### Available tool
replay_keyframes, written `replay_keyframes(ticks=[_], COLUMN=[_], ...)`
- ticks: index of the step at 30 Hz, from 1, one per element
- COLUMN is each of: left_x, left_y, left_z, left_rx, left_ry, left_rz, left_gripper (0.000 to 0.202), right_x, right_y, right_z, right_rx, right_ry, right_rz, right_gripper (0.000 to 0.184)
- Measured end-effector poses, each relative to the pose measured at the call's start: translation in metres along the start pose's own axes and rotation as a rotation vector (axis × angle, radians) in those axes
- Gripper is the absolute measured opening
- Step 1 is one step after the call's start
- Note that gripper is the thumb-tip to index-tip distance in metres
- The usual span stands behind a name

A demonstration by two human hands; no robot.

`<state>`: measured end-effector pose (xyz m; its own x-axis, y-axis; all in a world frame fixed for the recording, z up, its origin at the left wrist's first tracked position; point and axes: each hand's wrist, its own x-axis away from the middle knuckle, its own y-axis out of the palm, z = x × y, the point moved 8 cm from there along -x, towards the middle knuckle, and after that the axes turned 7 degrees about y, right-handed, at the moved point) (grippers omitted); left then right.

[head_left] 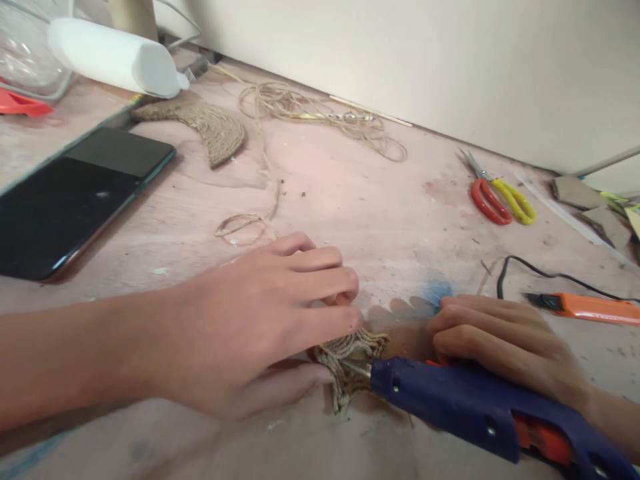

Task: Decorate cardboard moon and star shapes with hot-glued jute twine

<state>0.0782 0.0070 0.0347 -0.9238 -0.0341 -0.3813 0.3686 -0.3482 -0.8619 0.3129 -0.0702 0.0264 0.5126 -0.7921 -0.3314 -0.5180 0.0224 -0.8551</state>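
1. Left grip (265, 320): fingers bent, with the index finger and thumb part-way apart and closed lightly on a small piece of string work (345, 347).
2. Right grip (505, 340): fingers curled in on the far side of a blue glue gun (450, 397), apparently holding it; from where I stand, the palm is hidden.
3. Hazards, by judgement: the metal tip (361, 368) points toward the left thumb, so a slip of the gun could burn it. If the left grip slackened, the piece could slide; a hard squeeze might flood the strands with glue. Whether any is flowing cannot be told.
4. Position of the string piece: on the bench (350, 207), partly under the left index finger, its near edge beside the thumb. The right grip stands apart from it, with the gun's tip bridging the gap.
5. Surroundings: an orange cutter (595, 307) near the right grip; scissors (487, 179) beyond it; farther off, loose string (300, 107) and a curved string-covered shape (215, 127); on the left side, a phone (90, 193) and, behind it, a white bottle (110, 57) lying down.
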Motion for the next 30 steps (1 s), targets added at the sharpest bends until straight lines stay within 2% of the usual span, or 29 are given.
replay_keyframes(ticks=[5,10,16,23,30], left_x=[0.0,-0.002,-0.003,-0.002,-0.001], left_y=[-0.001,-0.003,0.004,0.01,0.008], left_z=[-0.002,-0.002,0.007,0.01,0.006], left_rx=[0.031,0.041,0.022,0.041,0.051], left_ry=[-0.03,-0.033,-0.081,-0.075,-0.097], left_rz=[-0.019,-0.029,-0.039,0.012,0.012], left_gripper=[0.011,0.012,0.026,0.039,0.031], right_x=[-0.002,-0.002,-0.003,-0.002,-0.003], right_y=[-0.002,-0.007,-0.007,-0.004,-0.005], right_z=[0.0,-0.004,-0.006,0.001,0.004], right_rx=[0.006,0.024,0.024,-0.034,-0.033], right_ry=[-0.005,-0.025,-0.006,0.022,0.025], right_rz=[0.006,0.018,0.01,-0.03,-0.046], right_gripper=[0.031,0.033,0.033,0.033,0.032])
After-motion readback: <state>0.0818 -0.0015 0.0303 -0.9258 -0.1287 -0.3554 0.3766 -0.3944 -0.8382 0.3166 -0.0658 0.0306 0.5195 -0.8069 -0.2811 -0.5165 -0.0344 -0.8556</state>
